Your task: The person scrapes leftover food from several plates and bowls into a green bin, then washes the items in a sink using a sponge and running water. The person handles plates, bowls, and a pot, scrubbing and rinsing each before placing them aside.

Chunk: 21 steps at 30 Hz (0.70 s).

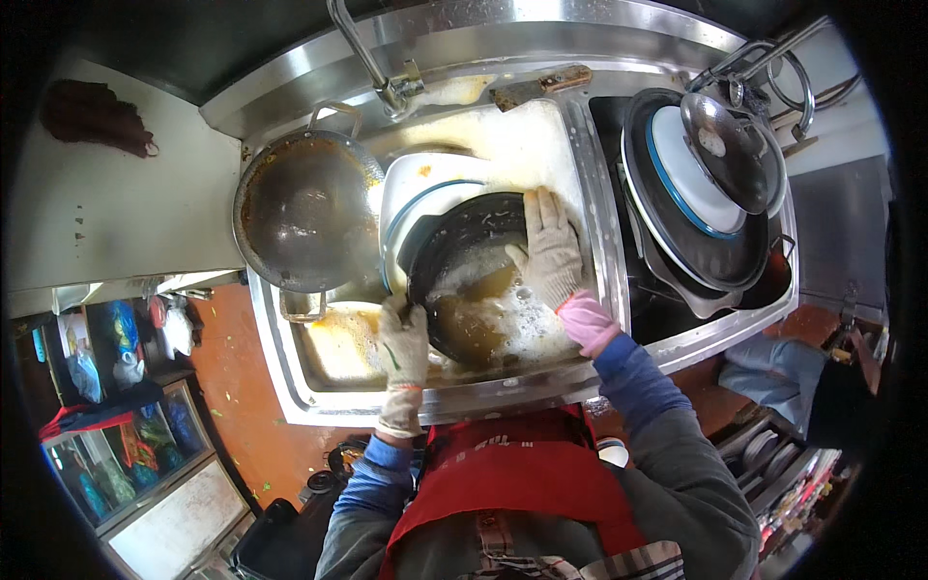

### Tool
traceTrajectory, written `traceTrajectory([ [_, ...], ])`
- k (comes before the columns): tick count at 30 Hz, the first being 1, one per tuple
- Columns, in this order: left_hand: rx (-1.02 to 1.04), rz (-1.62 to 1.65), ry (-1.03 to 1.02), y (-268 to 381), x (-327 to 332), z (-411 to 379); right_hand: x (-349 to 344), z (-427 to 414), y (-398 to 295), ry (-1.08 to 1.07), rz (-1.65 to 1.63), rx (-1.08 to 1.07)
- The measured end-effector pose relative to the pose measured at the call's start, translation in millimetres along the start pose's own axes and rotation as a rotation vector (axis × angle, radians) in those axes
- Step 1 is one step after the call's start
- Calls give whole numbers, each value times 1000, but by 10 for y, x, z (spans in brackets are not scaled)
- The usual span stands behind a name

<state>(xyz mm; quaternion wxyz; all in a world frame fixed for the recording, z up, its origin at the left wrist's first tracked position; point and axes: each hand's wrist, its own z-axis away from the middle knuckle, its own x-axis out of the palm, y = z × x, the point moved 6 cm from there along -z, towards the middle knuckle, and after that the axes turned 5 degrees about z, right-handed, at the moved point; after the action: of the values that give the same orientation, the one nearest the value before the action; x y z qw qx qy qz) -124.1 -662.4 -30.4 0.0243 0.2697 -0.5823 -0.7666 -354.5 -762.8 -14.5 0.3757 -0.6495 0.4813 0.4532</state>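
Observation:
A black round pan, partly filled with foamy, brownish water, is tilted in the sink basin in front of me. My left hand, in a cream knitted glove, has its fingers curled at the pan's left rim. My right hand, gloved likewise with a pink cuff, lies flat over the pan's right side. Its fingers are straight and reach the far rim, with the thumb pointing inward. Under the pan's far-left side are white dishes, one with a blue rim. A browned two-handled wok rests at the basin's left.
A faucet rises behind the basin. Beside it on the ledge lies a cleaver with a worn handle. Stacked pans and plates, topped by a metal lid or bowl, fill the right side. A dark cloth lies on the left counter.

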Motion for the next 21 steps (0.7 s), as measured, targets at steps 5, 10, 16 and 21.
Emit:
traceTrajectory([
  [5,-363,-183,-166,-273,151,326,333,-336,260,-475,-1,196],
  [10,-209,-199,-183,-33,-29,156,576,-256,448,-552,-232,317],
  [16,105,-139,-120,763,-576,-277,752,314,577,-497,-648,573],
  [21,180,-176,-39,1315,-976,-170,700,739,329,-723,-521,818],
])
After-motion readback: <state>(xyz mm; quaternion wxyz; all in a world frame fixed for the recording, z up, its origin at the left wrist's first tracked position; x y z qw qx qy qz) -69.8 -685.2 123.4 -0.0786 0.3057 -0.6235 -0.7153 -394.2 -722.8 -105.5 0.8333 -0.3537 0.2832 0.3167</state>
